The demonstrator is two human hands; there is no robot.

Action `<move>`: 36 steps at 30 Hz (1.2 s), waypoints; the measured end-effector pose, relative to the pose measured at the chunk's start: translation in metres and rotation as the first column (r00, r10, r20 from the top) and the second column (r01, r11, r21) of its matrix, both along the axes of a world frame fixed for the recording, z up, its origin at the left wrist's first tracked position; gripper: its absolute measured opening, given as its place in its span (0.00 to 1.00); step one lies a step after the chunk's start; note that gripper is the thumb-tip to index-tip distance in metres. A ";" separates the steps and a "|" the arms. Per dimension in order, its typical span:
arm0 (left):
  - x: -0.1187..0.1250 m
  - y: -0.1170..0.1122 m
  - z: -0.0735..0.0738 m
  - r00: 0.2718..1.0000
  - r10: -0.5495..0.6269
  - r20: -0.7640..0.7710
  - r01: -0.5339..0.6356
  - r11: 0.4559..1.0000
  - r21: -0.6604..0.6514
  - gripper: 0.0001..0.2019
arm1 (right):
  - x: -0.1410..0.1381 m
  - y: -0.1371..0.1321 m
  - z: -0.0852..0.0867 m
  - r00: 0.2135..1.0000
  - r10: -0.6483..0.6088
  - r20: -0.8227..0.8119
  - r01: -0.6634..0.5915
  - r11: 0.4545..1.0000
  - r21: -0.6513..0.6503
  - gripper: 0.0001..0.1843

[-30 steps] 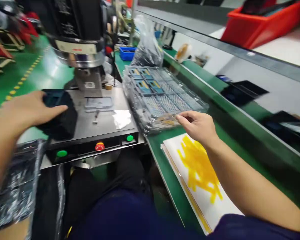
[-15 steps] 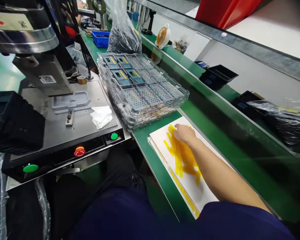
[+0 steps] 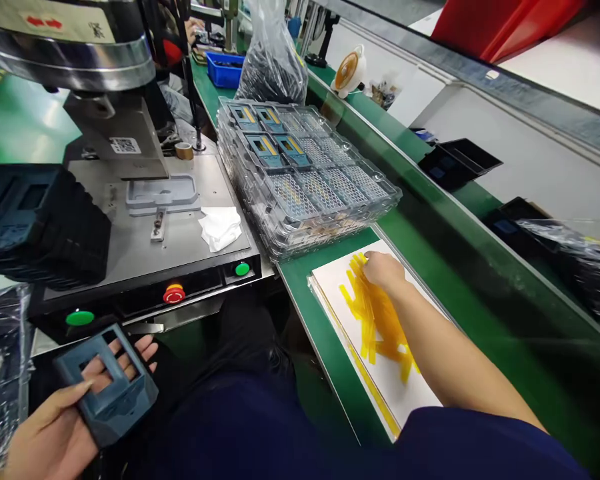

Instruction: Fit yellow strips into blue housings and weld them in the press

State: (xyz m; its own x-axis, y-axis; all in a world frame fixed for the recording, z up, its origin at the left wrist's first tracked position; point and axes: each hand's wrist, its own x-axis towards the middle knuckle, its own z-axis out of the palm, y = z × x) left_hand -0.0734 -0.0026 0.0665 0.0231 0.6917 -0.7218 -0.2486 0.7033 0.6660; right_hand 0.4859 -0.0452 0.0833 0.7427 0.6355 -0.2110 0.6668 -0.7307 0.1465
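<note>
My left hand point(image 3: 65, 413) holds a dark blue-grey plastic housing point(image 3: 107, 387) with a square window, low at the left over my lap. My fingers show through the window. My right hand point(image 3: 383, 270) rests knuckles-up on yellow tape strips point(image 3: 375, 320) stuck to a white board point(image 3: 420, 393) on the green bench. Its fingertips are curled down onto the strips and hidden. A stack of clear trays point(image 3: 305, 180) with small blue and mesh parts lies just beyond that hand.
A press machine point(image 3: 105, 87) stands at the left with a metal bed point(image 3: 180, 233), a fixture point(image 3: 163, 193), a white cloth point(image 3: 221, 227), and green and red buttons. A stack of dark housings point(image 3: 40, 223) sits on its left. A conveyor rail point(image 3: 430, 200) runs along the right.
My left hand has come back into view at the lower left, holding one housing. My right hand stays on the yellow strips. The view has shifted slightly.
</note>
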 end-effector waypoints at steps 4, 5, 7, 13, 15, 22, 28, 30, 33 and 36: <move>0.009 -0.004 0.002 0.994 0.057 0.091 -0.046 0.991 -0.125 0.32 | -0.016 0.005 0.010 0.997 0.042 -0.062 -0.033 0.990 0.138 0.26; 0.012 -0.004 0.001 0.990 0.066 0.122 -0.049 0.990 -0.134 0.33 | -0.024 0.007 0.012 0.989 0.076 -0.126 -0.048 0.977 0.208 0.25; 0.016 -0.004 -0.003 0.978 0.078 0.196 -0.052 0.989 -0.135 0.37 | -0.048 0.013 0.016 0.917 0.181 -0.356 -0.023 0.914 0.406 0.25; 0.026 -0.008 -0.020 0.913 0.095 0.397 -0.050 0.991 -0.122 0.39 | -0.158 0.040 0.018 0.275 0.523 -0.807 0.233 0.778 0.583 0.34; 0.030 -0.009 -0.022 0.880 0.098 0.464 -0.051 0.992 -0.114 0.37 | -0.198 0.049 0.014 0.145 0.542 -0.828 0.224 0.797 0.561 0.29; 0.029 -0.011 -0.031 0.740 0.151 0.655 -0.123 0.988 -0.089 0.32 | -0.315 0.057 -0.015 0.011 0.654 -0.757 0.272 0.726 0.631 0.14; 0.026 -0.016 -0.035 0.677 0.209 0.706 -0.218 0.973 -0.080 0.32 | -0.360 0.042 -0.034 -0.025 0.627 -0.779 0.362 0.732 0.577 0.14; 0.027 -0.014 -0.034 0.667 0.241 0.705 -0.249 0.964 -0.094 0.31 | -0.362 0.038 -0.040 -0.066 0.567 -0.821 0.376 0.776 0.506 0.17; 0.028 -0.011 -0.032 0.661 0.260 0.704 -0.263 0.959 -0.108 0.31 | -0.357 0.033 -0.045 -0.075 0.539 -0.839 0.376 0.794 0.477 0.20; 0.030 -0.010 -0.030 0.676 0.237 0.698 -0.242 0.966 -0.093 0.31 | -0.349 0.030 -0.046 0.021 0.593 -0.805 0.340 0.753 0.563 0.16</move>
State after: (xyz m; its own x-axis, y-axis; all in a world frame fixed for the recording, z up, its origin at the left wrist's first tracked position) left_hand -0.0434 -0.0125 0.0364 0.3503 0.7504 -0.5605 -0.8020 0.5494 0.2344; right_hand 0.1374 -0.0148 0.0375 0.0332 0.9790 -0.2010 -0.0960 -0.1970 -0.9757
